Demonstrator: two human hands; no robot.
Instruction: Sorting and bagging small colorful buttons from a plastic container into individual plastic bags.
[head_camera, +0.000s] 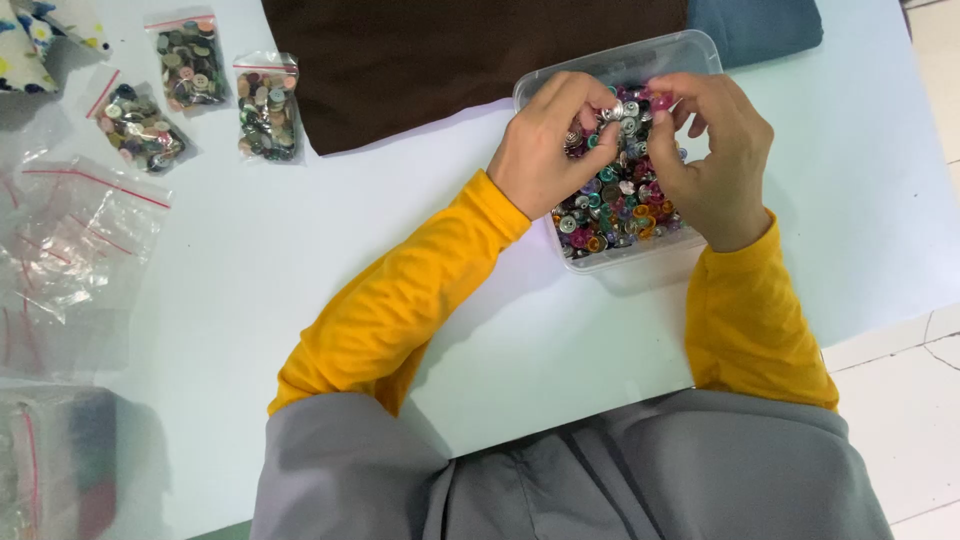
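both hands over the clear plastic tub (690, 52) of mixed coloured buttons (615, 205), which sits toward the far right of the pale table (300, 260), its far end just beside the brown cloth (450, 60). left hand (545, 145) curled, thumb and forefinger pinched narrow on a silvery button (612, 112). right hand (715, 160) curled too, fingertips closed on what looks like a pink button (660, 97), hard to be sure, fingers cover most of it. the two hands meet above the far half of the tub.

progress, judged from layout: three small zip bags already filled with buttons lie near the far left edge, one (190, 62) furthest back, one (140, 128) left of it, one (268, 108) nearest the cloth. empty zip bags (85, 235) with red strips stacked at the left edge, unfilled. tub nearly full, so most of the sorting seems left. no open bag near the hands.

blue cloth (755, 28) at the far edge right of the brown one. patterned fabric (30, 45) at far left corner. another bag (55, 460) at the near left edge, blurred.
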